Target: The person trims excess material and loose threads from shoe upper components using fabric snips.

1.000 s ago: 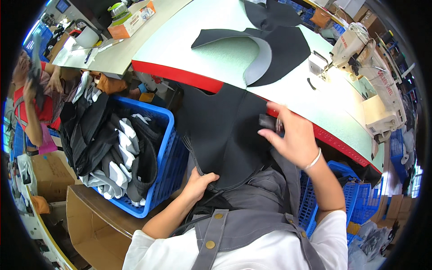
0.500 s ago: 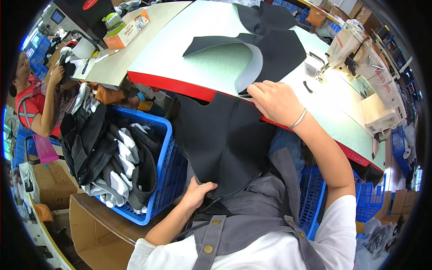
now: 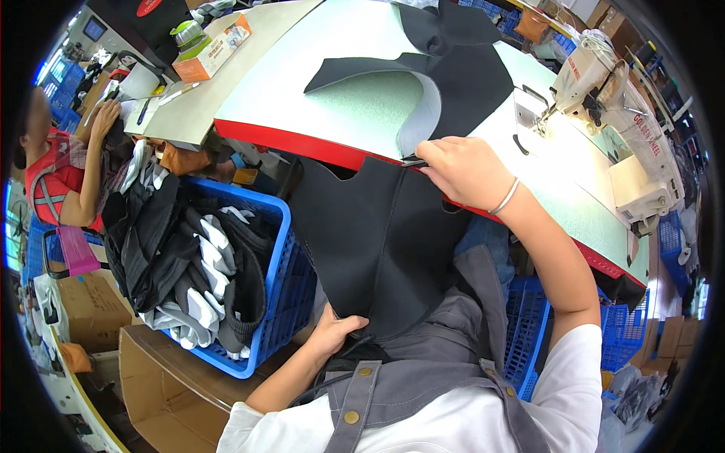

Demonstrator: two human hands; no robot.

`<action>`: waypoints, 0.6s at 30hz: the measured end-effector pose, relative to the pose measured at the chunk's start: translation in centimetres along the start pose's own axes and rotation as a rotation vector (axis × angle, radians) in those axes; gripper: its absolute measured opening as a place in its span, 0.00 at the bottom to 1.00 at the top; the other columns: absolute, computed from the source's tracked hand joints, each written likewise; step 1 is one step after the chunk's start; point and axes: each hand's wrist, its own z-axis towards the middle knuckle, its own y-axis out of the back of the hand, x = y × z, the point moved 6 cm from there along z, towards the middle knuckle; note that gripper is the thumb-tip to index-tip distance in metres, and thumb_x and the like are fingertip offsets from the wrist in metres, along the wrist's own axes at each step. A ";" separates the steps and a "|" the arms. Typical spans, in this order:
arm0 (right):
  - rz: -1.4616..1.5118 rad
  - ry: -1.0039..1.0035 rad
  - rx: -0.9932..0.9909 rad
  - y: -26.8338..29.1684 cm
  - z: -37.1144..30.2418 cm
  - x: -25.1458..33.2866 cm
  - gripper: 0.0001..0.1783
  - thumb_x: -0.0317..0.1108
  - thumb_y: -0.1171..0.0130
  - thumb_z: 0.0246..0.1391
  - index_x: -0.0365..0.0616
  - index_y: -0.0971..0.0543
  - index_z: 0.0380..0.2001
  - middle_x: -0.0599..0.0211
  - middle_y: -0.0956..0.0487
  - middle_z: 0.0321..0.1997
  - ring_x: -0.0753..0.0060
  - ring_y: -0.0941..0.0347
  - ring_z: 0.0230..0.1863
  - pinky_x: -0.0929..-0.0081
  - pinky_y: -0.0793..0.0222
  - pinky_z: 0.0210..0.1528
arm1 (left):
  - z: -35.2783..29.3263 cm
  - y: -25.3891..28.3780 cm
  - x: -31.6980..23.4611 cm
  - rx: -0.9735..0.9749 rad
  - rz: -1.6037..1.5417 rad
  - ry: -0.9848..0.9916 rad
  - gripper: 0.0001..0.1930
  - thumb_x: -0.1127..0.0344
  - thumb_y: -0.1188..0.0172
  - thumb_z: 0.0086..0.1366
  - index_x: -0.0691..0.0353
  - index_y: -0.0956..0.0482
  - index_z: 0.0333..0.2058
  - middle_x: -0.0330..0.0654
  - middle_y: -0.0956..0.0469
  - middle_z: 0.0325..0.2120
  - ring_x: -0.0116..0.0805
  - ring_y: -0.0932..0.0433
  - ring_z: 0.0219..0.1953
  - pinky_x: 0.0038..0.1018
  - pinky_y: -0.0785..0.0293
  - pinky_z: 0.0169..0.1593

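Observation:
A black sewn fabric piece [image 3: 355, 234] with a seam down its middle hangs from the table's red front edge over my lap. My left hand [image 3: 334, 332] is closed on its lower edge, with the thumb lying on top. At the upper edge, my right hand [image 3: 462, 172] is closed in a pinch. A thin dark thing shows at those fingertips, too small to make out. Further black cut pieces [image 3: 476, 87] lie on the pale green table [image 3: 279, 83], one curling up to show a grey underside.
A white sewing machine [image 3: 604, 98] stands on the table at right. To my left is a blue basket [image 3: 281, 257] heaped with black and grey pieces, above a cardboard box [image 3: 162, 385]. A person in red [image 3: 68, 181] works at far left. Another blue basket [image 3: 525, 325] sits at right.
The black piece has shifted slightly, and its lower edge lies flatter on my lap. My hands have barely moved. The person at far left has moved their hands.

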 end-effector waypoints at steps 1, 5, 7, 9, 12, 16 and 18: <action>-0.003 -0.002 0.000 0.4 -0.1 -0.3 0.07 0.29 0.45 0.47 0.42 0.32 0.28 0.64 0.25 0.23 0.62 0.24 0.28 0.67 0.28 0.29 | 0.0 0.1 -0.1 0.003 0.001 -0.001 0.31 0.79 0.42 0.45 0.68 0.35 0.52 0.42 0.30 0.44 0.31 0.30 0.47 0.27 0.34 0.52; 0.073 -0.046 0.050 0.5 -0.3 -0.9 0.07 0.28 0.44 0.47 0.42 0.32 0.28 0.63 0.25 0.23 0.61 0.24 0.29 0.67 0.28 0.30 | -0.1 0.8 0.6 -0.003 -0.116 0.068 0.36 0.81 0.43 0.43 0.66 0.40 0.55 0.43 0.32 0.46 0.34 0.32 0.50 0.29 0.35 0.54; 0.060 -0.036 0.042 0.2 -0.2 -0.3 0.07 0.28 0.44 0.46 0.42 0.31 0.28 0.63 0.24 0.23 0.61 0.24 0.29 0.67 0.28 0.31 | -0.3 1.1 0.9 -0.002 -0.147 0.079 0.37 0.81 0.43 0.42 0.66 0.41 0.56 0.43 0.32 0.46 0.35 0.32 0.50 0.29 0.36 0.55; -0.005 0.031 -0.030 -0.1 0.1 0.7 0.08 0.28 0.43 0.44 0.43 0.31 0.28 0.64 0.25 0.22 0.64 0.24 0.28 0.69 0.28 0.30 | -0.4 1.0 0.8 0.008 -0.109 0.130 0.38 0.81 0.43 0.42 0.66 0.42 0.57 0.43 0.33 0.48 0.35 0.33 0.52 0.30 0.37 0.56; -0.106 0.031 -0.046 -0.8 0.5 1.2 0.08 0.28 0.43 0.42 0.44 0.30 0.28 0.66 0.26 0.20 0.67 0.24 0.26 0.72 0.28 0.28 | -0.6 1.1 0.8 0.014 -0.111 0.146 0.39 0.81 0.43 0.42 0.65 0.43 0.58 0.44 0.34 0.49 0.36 0.34 0.52 0.30 0.37 0.56; -0.139 0.062 -0.106 -1.3 0.7 1.9 0.06 0.29 0.44 0.42 0.45 0.29 0.26 0.68 0.28 0.19 0.70 0.25 0.24 0.75 0.29 0.26 | -0.6 1.0 0.9 0.027 -0.098 0.129 0.40 0.81 0.43 0.43 0.65 0.45 0.58 0.44 0.35 0.50 0.36 0.34 0.53 0.30 0.37 0.57; -0.232 0.090 -0.151 -1.3 0.7 2.6 0.04 0.30 0.45 0.43 0.45 0.29 0.24 0.69 0.28 0.19 0.72 0.26 0.23 0.76 0.30 0.25 | -0.5 1.1 1.1 0.006 -0.082 0.117 0.40 0.81 0.43 0.43 0.65 0.45 0.58 0.45 0.35 0.49 0.36 0.34 0.53 0.30 0.38 0.57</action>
